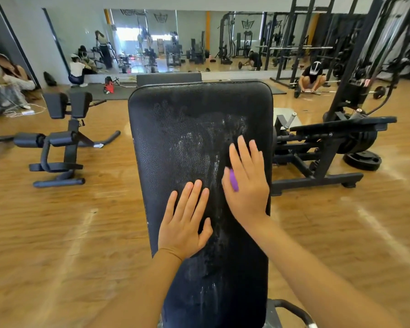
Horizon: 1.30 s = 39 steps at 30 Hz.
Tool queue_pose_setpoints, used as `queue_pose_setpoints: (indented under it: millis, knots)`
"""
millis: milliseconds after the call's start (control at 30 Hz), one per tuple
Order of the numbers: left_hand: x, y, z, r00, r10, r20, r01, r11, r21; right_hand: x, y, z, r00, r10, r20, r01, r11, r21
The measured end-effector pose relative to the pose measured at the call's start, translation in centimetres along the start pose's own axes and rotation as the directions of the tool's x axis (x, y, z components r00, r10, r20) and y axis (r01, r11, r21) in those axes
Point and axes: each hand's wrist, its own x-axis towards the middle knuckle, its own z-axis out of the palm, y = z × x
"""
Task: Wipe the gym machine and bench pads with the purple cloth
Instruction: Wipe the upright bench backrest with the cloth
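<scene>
Purple cloth (233, 179) under right hand (246, 183)

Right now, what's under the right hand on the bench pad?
A bit of purple cloth shows beneath the right hand, pressed flat on the wet-streaked black bench pad. The rest of the cloth is covered by the palm.

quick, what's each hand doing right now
Left hand: open, flat on the bench pad, holding nothing.
Right hand: fingers straight, pressing the purple cloth onto the pad.
</scene>
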Motion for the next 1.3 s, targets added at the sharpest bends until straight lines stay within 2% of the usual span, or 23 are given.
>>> queue_pose_setpoints:
  millis: [133,233,300,400,467,600,667,767,833,867,900,967,1067,1133,1167,1233,1300]
  knots:
    - [-0.1,0.1,-0.1,1.0,-0.011,0.016,0.011,1.0,0.002,12.5,1.0,1.3,0.979,0.144,-0.147,-0.136,0.989,0.061]
    - [-0.1,0.1,-0.1,1.0,-0.012,0.013,0.012,1.0,-0.003,11.8,0.8,1.5,0.971,0.157,-0.181,-0.153,0.988,0.037]
    - [-0.1,0.1,-0.1,1.0,-0.01,0.011,0.01,1.0,-0.009,6.4,0.6,0.9,0.983,0.109,-0.144,-0.108,0.994,0.02]
    - [0.0,0.1,0.0,1.0,-0.008,0.006,0.008,1.0,-0.01,-2.4,0.4,-0.3,0.999,0.038,0.002,-0.038,0.999,-0.003]
    - [0.0,0.0,-0.1,1.0,-0.007,-0.002,0.007,1.0,-0.013,-4.1,0.7,-0.7,0.997,-0.033,0.066,0.033,0.999,-0.003]
    - [-0.2,0.1,-0.1,1.0,-0.002,-0.004,0.002,1.0,-0.008,2.6,1.9,-0.4,0.969,-0.238,0.066,0.24,0.971,-0.009]
    - [0.0,0.1,-0.1,1.0,-0.003,-0.008,0.003,1.0,0.001,8.6,2.4,0.2,0.961,-0.277,0.007,0.277,0.961,0.019]
    - [-0.1,0.1,0.0,1.0,-0.004,-0.013,0.004,1.0,0.007,14.3,2.1,0.9,0.991,-0.111,-0.074,0.114,0.993,0.041]
    - [-0.1,0.1,0.0,1.0,0.0,-0.005,0.0,1.0,0.005,13.2,1.0,1.4,0.992,0.02,-0.123,-0.012,0.998,0.063]
    - [-0.2,0.1,0.0,1.0,0.001,-0.003,-0.001,1.0,0.003,11.4,0.3,1.5,0.991,0.038,-0.126,-0.029,0.997,0.074]
    - [-0.2,0.1,0.0,1.0,0.002,-0.005,-0.002,1.0,0.0,9.4,-0.2,1.5,0.995,-0.007,-0.101,0.015,0.997,0.082]
    - [-0.2,0.1,0.0,1.0,0.0,-0.004,0.0,1.0,-0.005,6.1,0.0,0.5,0.975,-0.222,0.022,0.219,0.972,0.08]
    - [-0.2,0.0,-0.1,1.0,-0.002,-0.002,0.002,1.0,-0.009,5.8,2.4,-1.4,0.838,-0.498,0.224,0.498,0.865,0.062]
    - [-0.2,0.1,0.1,1.0,-0.002,-0.001,0.002,1.0,-0.011,6.5,3.5,-2.0,0.766,-0.574,0.288,0.585,0.809,0.057]
    - [-0.3,0.1,0.2,1.0,-0.003,-0.002,0.003,1.0,-0.016,7.0,3.6,-1.9,0.756,-0.588,0.289,0.599,0.799,0.056]
    - [-0.4,0.1,0.3,1.0,-0.003,-0.006,0.003,1.0,-0.025,8.7,2.2,-0.8,0.796,-0.558,0.236,0.56,0.826,0.065]
    - [-0.3,0.1,0.3,1.0,-0.005,-0.003,0.005,1.0,-0.024,11.6,-0.5,1.4,0.884,-0.451,0.122,0.441,0.892,0.097]
